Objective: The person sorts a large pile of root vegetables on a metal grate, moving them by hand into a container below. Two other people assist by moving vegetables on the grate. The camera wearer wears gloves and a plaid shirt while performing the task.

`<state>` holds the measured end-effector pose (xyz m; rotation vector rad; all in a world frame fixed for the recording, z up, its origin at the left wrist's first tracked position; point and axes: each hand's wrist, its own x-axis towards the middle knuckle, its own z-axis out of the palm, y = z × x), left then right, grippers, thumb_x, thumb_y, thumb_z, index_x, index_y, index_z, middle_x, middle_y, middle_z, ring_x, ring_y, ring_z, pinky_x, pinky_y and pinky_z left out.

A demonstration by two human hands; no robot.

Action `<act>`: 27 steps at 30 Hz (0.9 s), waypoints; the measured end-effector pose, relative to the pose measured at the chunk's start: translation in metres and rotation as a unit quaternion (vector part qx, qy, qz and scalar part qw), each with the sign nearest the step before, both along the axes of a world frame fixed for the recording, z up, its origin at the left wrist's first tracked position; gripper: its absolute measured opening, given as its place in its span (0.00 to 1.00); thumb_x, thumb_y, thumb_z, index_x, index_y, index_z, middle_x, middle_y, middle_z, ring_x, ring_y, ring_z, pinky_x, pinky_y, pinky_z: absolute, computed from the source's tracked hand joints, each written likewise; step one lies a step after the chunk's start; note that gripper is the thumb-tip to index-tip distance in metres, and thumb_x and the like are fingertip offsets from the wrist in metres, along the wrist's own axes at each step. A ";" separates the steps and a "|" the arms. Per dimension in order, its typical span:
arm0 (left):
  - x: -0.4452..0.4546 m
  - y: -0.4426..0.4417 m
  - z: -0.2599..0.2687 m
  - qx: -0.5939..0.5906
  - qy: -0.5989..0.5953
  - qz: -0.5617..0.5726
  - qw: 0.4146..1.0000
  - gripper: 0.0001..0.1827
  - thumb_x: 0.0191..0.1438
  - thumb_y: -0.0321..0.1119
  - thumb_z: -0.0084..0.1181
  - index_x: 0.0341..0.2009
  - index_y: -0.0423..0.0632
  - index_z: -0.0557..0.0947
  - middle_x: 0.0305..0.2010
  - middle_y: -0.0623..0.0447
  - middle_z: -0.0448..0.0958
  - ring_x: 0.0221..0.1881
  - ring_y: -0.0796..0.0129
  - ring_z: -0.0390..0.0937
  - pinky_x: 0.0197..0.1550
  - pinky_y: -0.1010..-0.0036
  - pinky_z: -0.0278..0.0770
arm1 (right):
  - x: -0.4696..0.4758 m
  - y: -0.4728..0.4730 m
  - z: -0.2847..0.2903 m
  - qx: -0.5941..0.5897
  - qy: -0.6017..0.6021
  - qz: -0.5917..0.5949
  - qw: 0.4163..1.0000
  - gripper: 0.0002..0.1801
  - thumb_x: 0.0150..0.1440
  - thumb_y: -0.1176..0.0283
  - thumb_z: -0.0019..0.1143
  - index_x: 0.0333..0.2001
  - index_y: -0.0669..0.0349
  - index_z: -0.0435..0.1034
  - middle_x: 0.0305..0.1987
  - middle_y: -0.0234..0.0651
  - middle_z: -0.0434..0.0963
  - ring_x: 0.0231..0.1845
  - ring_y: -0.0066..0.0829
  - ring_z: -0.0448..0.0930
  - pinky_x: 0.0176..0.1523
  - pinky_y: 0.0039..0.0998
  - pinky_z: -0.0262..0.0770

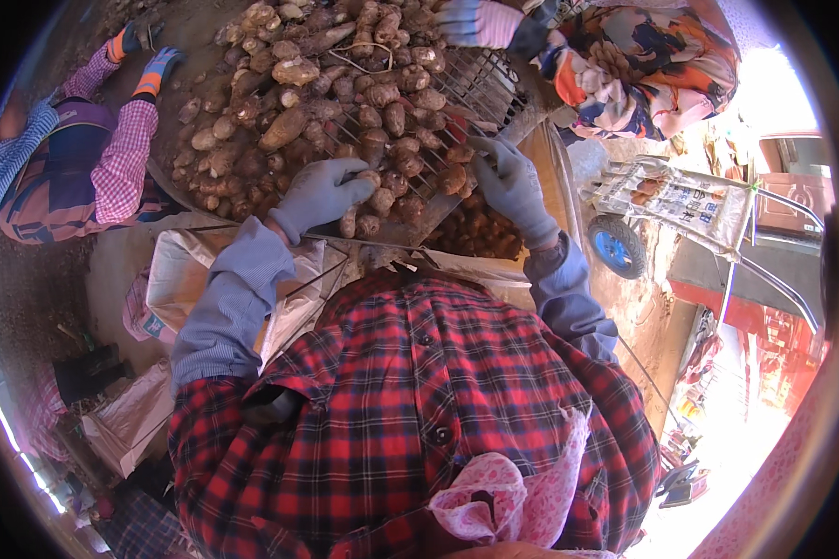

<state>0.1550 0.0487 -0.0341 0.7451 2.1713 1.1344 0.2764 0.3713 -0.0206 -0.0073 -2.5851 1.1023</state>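
Observation:
My left hand (325, 192), in a grey glove, pinches a small taro corm (369, 179) at the near edge of the pile. Below its fingers sit more loose corms (382, 201). My right hand (516, 183), gloved alike, is at the right side of the metal bar grate (472, 87). Its fingers are apart, and I see nothing between them. Just left of its fingertips lies a brown taro corm (452, 179). The large heap of taro corms (287, 105) covers much of the grate and the surface to its left.
Beneath my right hand, an open sack (566, 182) contains small corms (475, 230). Another open sack (175, 272) hangs under my left forearm. Co-workers' gloved hands (479, 24) (157, 70) reach in from opposite sides. A hand cart (671, 202) with a printed sack stands right.

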 end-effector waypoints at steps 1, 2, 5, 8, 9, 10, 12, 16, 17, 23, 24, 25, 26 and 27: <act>-0.004 -0.005 -0.003 0.013 -0.006 0.013 1.000 0.22 0.70 0.41 0.60 0.60 0.37 0.83 0.43 0.54 0.86 0.37 0.75 0.79 0.40 0.75 0.78 | -0.001 -0.001 0.002 0.001 0.003 0.003 1.000 0.16 0.64 0.69 0.61 0.55 0.58 0.78 0.50 0.46 0.84 0.51 0.50 0.85 0.52 0.41 0.82; -0.010 -0.010 -0.008 0.025 -0.012 0.026 0.999 0.22 0.70 0.41 0.59 0.60 0.37 0.83 0.42 0.55 0.85 0.37 0.76 0.79 0.40 0.76 0.78 | -0.004 -0.003 0.005 0.011 0.012 0.017 1.000 0.16 0.64 0.70 0.61 0.55 0.58 0.78 0.50 0.46 0.84 0.51 0.51 0.84 0.53 0.42 0.82; -0.007 -0.009 0.015 0.016 -0.108 0.064 0.992 0.20 0.71 0.41 0.57 0.58 0.39 0.84 0.40 0.58 0.83 0.36 0.81 0.76 0.40 0.79 0.76 | -0.024 -0.015 0.008 0.027 0.038 0.086 0.995 0.16 0.63 0.70 0.60 0.55 0.58 0.78 0.51 0.45 0.83 0.52 0.51 0.83 0.55 0.43 0.80; -0.005 -0.010 0.027 -0.006 -0.160 0.108 0.981 0.19 0.70 0.39 0.57 0.56 0.38 0.84 0.39 0.57 0.84 0.36 0.78 0.77 0.40 0.76 0.77 | -0.050 -0.040 0.002 0.011 0.045 0.176 0.983 0.16 0.63 0.70 0.60 0.55 0.57 0.78 0.52 0.43 0.82 0.54 0.51 0.81 0.58 0.44 0.78; -0.002 -0.014 0.027 -0.008 -0.167 0.122 0.978 0.18 0.69 0.37 0.58 0.54 0.37 0.85 0.38 0.55 0.85 0.36 0.73 0.80 0.41 0.73 0.79 | -0.055 -0.048 -0.005 -0.002 0.030 0.193 0.981 0.17 0.63 0.69 0.60 0.55 0.57 0.78 0.52 0.43 0.82 0.55 0.50 0.81 0.59 0.45 0.77; -0.001 -0.017 0.026 -0.010 -0.174 0.135 0.975 0.16 0.68 0.35 0.58 0.52 0.36 0.85 0.37 0.53 0.86 0.36 0.69 0.82 0.42 0.69 0.81 | -0.058 -0.052 -0.011 -0.014 0.015 0.211 0.977 0.17 0.63 0.68 0.60 0.55 0.56 0.78 0.53 0.42 0.82 0.55 0.50 0.80 0.60 0.46 0.76; 0.000 -0.019 0.008 -0.001 -0.069 0.079 0.994 0.20 0.65 0.35 0.61 0.56 0.36 0.83 0.36 0.52 0.85 0.36 0.68 0.82 0.41 0.68 0.80 | -0.056 -0.054 -0.016 0.082 0.026 0.225 0.970 0.18 0.64 0.63 0.60 0.56 0.54 0.78 0.52 0.41 0.82 0.56 0.49 0.79 0.61 0.47 0.75; 0.018 0.000 0.023 -0.085 -0.042 0.025 0.995 0.31 0.58 0.35 0.65 0.65 0.38 0.78 0.40 0.45 0.86 0.37 0.66 0.84 0.42 0.68 0.81 | -0.039 -0.045 -0.008 0.181 -0.092 0.248 0.947 0.23 0.63 0.53 0.62 0.59 0.49 0.78 0.50 0.38 0.79 0.56 0.48 0.77 0.60 0.48 0.74; 0.021 0.007 0.027 -0.074 -0.059 0.025 0.995 0.32 0.57 0.35 0.66 0.66 0.39 0.77 0.42 0.46 0.86 0.39 0.67 0.83 0.44 0.68 0.81 | -0.030 -0.042 -0.006 0.202 -0.091 0.238 0.946 0.24 0.62 0.52 0.62 0.59 0.48 0.78 0.50 0.38 0.79 0.56 0.48 0.77 0.60 0.47 0.74; 0.016 0.040 -0.003 -0.091 0.152 -0.061 0.982 0.41 0.52 0.31 0.68 0.72 0.49 0.73 0.48 0.45 0.85 0.44 0.63 0.82 0.48 0.66 0.81 | 0.012 0.005 -0.022 0.228 -0.104 0.173 0.952 0.24 0.60 0.52 0.64 0.60 0.42 0.78 0.53 0.37 0.78 0.57 0.49 0.78 0.59 0.48 0.74; 0.012 0.050 0.011 -0.138 0.091 -0.087 0.982 0.36 0.57 0.32 0.64 0.71 0.45 0.74 0.47 0.48 0.85 0.42 0.67 0.81 0.44 0.68 0.81 | 0.022 0.010 -0.016 0.231 -0.122 0.149 0.954 0.19 0.61 0.56 0.62 0.56 0.41 0.80 0.53 0.37 0.80 0.56 0.48 0.79 0.59 0.48 0.75; 0.010 0.049 0.011 -0.055 -0.023 -0.062 0.996 0.33 0.59 0.31 0.62 0.70 0.42 0.74 0.47 0.48 0.85 0.41 0.67 0.81 0.44 0.69 0.81 | 0.029 0.022 -0.019 0.230 -0.140 0.138 0.953 0.17 0.61 0.57 0.62 0.54 0.41 0.81 0.52 0.37 0.81 0.55 0.48 0.80 0.59 0.48 0.75; 0.007 0.045 0.008 0.030 -0.136 -0.037 0.990 0.31 0.61 0.30 0.60 0.69 0.40 0.75 0.47 0.48 0.85 0.41 0.67 0.82 0.44 0.71 0.81 | 0.038 0.038 -0.028 0.229 -0.158 0.127 0.952 0.15 0.61 0.59 0.61 0.52 0.42 0.81 0.51 0.37 0.82 0.54 0.48 0.81 0.59 0.48 0.75; 0.004 0.043 0.012 0.111 -0.248 -0.016 0.962 0.29 0.62 0.29 0.58 0.68 0.38 0.76 0.48 0.49 0.85 0.41 0.68 0.82 0.44 0.72 0.81 | 0.043 0.044 -0.025 0.226 -0.178 0.111 0.951 0.13 0.62 0.61 0.61 0.50 0.42 0.82 0.50 0.37 0.82 0.54 0.48 0.81 0.58 0.48 0.75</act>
